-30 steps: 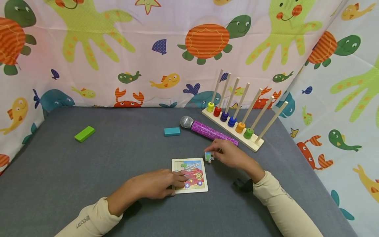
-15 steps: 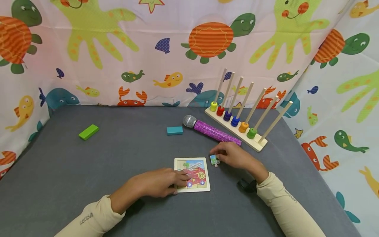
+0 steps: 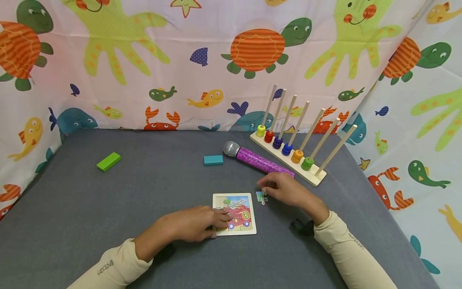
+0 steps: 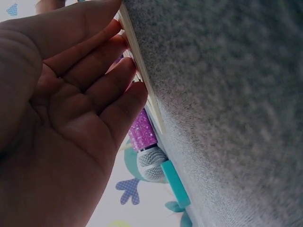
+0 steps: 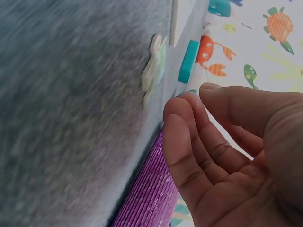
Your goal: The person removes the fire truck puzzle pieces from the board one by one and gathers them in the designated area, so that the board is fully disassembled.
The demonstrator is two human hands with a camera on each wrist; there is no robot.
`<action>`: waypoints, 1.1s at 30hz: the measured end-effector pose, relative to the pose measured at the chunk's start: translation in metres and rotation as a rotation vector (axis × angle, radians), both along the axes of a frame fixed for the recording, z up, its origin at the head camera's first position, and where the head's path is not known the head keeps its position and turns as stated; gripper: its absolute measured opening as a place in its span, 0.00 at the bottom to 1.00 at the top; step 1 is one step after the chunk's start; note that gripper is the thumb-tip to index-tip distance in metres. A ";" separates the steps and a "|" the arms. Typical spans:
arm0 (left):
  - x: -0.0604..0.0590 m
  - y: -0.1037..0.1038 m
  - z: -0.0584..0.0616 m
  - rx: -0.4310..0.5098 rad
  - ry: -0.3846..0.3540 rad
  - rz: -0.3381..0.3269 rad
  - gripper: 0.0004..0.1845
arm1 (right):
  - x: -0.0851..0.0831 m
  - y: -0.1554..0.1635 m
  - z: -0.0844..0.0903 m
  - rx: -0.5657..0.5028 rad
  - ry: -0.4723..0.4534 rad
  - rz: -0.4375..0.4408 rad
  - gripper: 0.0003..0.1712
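A small wooden jigsaw puzzle [image 3: 234, 233] with a red fire truck picture lies flat on the grey table. My left hand [image 3: 195, 222] rests on its left side, fingers lying over the picture and thumb at the frame's lower left corner. Seen from the left wrist, the fingertips meet the board's pale edge [image 4: 152, 104]. One loose puzzle piece [image 3: 260, 197], green and blue, lies just right of the board. Above it hovers my right hand [image 3: 285, 188]. In the right wrist view its loosely bent fingers [image 5: 177, 137] hold nothing, apart from the piece [image 5: 156, 68].
Behind the right hand lies a purple glitter microphone [image 3: 260, 159]. A wooden peg stand [image 3: 306, 173] with coloured rings is farther back. A teal block [image 3: 213, 160] and a green block [image 3: 109, 161] lie left of these. A printed curtain [image 3: 126, 100] borders the table.
My right hand has let go of the puzzle piece, which now lies flat on the table slightly farther from the board. The left hand keeps its place on the puzzle. The head view shifted slightly.
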State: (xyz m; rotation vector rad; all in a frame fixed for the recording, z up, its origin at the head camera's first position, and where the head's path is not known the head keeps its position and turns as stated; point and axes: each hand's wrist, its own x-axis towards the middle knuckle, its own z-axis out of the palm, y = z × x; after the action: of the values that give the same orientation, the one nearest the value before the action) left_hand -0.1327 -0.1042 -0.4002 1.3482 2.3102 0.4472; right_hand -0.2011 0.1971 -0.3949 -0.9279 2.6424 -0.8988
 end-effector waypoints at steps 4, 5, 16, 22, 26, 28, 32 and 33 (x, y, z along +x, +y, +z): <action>-0.001 0.000 0.000 0.011 -0.005 -0.009 0.23 | 0.002 -0.008 0.002 -0.032 0.017 0.025 0.11; -0.002 0.000 0.000 0.012 -0.005 -0.012 0.23 | 0.002 -0.011 0.002 -0.036 0.024 0.033 0.11; -0.004 0.004 -0.001 0.023 0.036 -0.037 0.22 | 0.004 -0.030 -0.003 -0.051 0.027 0.087 0.11; -0.002 0.000 -0.003 0.010 0.013 -0.009 0.23 | 0.005 -0.050 -0.006 -0.051 0.012 0.153 0.12; -0.002 -0.001 -0.002 0.018 0.012 -0.010 0.23 | 0.004 -0.059 -0.005 -0.049 0.029 0.187 0.12; -0.002 0.000 -0.002 0.020 0.010 -0.011 0.23 | 0.003 -0.061 -0.003 -0.053 0.029 0.200 0.12; -0.002 0.000 -0.002 0.020 0.016 -0.014 0.23 | 0.004 -0.064 -0.002 -0.049 0.000 0.201 0.11; -0.002 0.000 -0.002 0.016 0.018 -0.015 0.23 | 0.004 -0.065 -0.002 -0.045 -0.013 0.197 0.11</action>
State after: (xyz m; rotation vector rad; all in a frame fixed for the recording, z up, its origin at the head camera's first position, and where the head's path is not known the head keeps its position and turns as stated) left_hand -0.1350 -0.1039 -0.4027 1.3819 2.3138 0.4513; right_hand -0.1969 0.1317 -0.3968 -1.1642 2.4749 -0.9157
